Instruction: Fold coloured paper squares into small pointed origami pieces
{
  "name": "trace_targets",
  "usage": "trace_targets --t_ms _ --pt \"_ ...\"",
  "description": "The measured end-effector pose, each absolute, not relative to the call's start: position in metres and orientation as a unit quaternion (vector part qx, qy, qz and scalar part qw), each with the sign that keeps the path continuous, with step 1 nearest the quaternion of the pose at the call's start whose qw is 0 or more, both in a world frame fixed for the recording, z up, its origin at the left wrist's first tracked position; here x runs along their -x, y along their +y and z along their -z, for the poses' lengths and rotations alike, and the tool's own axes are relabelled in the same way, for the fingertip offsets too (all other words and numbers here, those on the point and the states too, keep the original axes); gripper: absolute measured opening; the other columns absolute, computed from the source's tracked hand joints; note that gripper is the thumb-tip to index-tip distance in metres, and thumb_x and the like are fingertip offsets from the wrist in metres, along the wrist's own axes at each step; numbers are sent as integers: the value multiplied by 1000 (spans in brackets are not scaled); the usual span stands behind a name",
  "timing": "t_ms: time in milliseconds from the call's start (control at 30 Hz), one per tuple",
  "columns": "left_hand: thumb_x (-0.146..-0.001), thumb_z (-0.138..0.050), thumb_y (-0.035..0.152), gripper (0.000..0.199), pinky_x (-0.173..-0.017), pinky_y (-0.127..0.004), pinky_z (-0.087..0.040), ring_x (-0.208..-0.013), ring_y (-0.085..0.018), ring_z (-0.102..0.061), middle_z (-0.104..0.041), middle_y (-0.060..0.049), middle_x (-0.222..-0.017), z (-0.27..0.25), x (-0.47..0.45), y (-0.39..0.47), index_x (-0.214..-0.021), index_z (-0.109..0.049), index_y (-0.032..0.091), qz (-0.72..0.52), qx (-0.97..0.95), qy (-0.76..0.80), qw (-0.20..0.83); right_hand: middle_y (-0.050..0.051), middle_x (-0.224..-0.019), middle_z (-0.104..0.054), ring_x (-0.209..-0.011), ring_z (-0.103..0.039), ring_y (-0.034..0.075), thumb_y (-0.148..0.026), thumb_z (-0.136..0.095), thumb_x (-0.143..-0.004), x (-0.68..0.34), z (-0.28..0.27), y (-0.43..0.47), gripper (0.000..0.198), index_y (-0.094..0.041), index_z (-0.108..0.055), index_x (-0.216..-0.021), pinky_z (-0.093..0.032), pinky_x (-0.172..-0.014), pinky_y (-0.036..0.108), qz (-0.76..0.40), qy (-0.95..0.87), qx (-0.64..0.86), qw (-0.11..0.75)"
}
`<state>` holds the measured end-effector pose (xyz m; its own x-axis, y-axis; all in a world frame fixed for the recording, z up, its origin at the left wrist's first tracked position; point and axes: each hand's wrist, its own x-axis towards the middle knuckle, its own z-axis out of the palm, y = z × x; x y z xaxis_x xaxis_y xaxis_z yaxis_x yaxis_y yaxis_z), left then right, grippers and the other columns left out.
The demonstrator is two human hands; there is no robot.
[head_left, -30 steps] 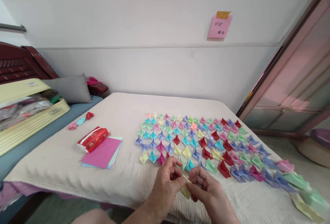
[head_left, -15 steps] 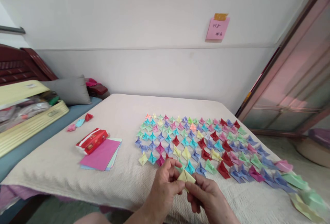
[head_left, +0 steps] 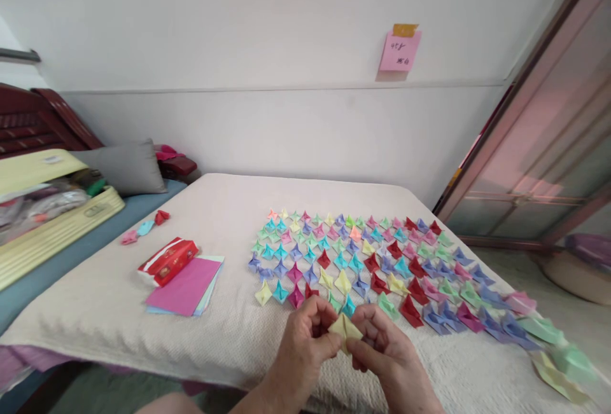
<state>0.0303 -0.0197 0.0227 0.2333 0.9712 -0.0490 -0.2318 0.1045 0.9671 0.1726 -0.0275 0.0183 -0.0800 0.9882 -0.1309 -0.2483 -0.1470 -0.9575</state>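
Note:
A small piece of folded yellow paper is pinched between both hands, low in the middle of the head view. My left hand grips its left side with thumb and fingers. On its right side, the thumb and fingers of my right hand close on it. Just beyond the hands, rows of folded paper boats in many colours lie on the bed cover. The fingers partly hide the nearest row.
A red tissue pack rests against a stack of coloured paper at left. Several small folded pieces lie behind it. Further left are a yellow storage box and a grey pillow. A pink note hangs on the wall.
The fingers of my right hand have shifted up along the right edge of the yellow paper. My left hand keeps nearly the same grip. The view has turned slightly right.

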Motion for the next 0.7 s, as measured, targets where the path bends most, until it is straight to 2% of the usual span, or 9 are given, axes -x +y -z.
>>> trace_targets --t_ms 233,400,700 --pt "-68 -63 17 12 -50 -21 -31 -53 -9 -41 -47 5 -58 -24 -29 -19 -67 -51 18 -495 -454 385 633 -6 -57 -49 -49 -47 11 -39 -77 -66 -175 -18 -25 29 -21 -54 -69 -35 -45 22 -615 -435 443 487" --pt "-70 -66 24 14 -50 -23 -34 -52 -10 -45 -51 3 -59 -23 -32 -20 -70 -54 17 -478 -451 383 649 -5 -54 -51 -47 -43 9 -35 -75 -72 -175 -16 -26 27 -19 -54 -66 -32 -46 21 -621 -424 429 500" --pt "-68 -62 15 8 -49 -22 -32 -50 -9 -42 -50 4 -55 -21 -34 -23 -64 -56 15 -502 -421 423 626 -5 -51 -52 -44 -40 8 -36 -77 -68 -172 -9 -23 26 -19 -58 -64 -29 -43 21 -641 -401 440 485"
